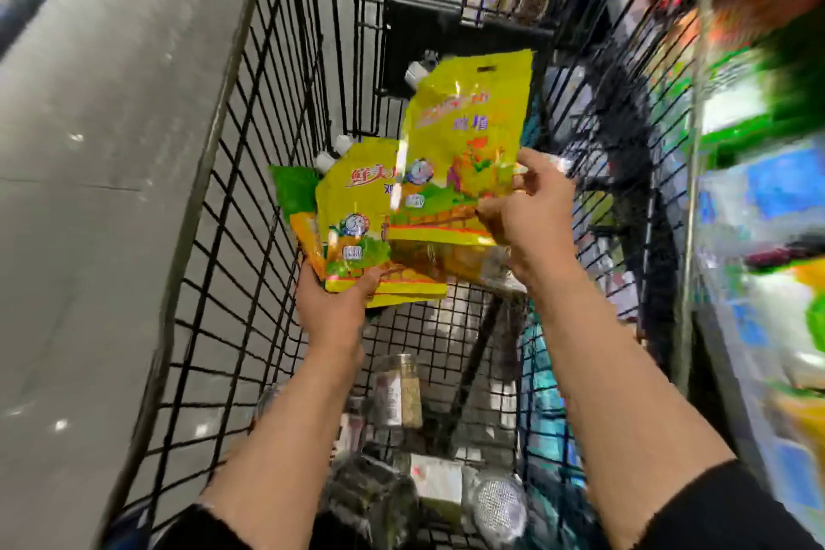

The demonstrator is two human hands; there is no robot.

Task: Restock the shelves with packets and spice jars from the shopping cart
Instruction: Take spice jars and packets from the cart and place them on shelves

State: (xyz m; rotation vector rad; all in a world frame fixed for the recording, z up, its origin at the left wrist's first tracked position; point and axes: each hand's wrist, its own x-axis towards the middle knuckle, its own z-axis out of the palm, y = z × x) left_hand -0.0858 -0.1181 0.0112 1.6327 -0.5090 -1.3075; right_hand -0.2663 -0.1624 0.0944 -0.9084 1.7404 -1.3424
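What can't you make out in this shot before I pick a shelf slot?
- Shelves, head view: motion blur smears products and labels.
- Left hand's stack: pouches overlap, so the count is unclear.
- Right hand's pouch: glare and blur wash out its top print.
- Jar on the cart floor: label unreadable.

You hold bright yellow packets (464,147) printed with red lettering, green leaves and orange bands, their spouts white (341,143); the cart (250,174) is black wire mesh, the floor (102,147) plain grey, your sleeves (723,509) black
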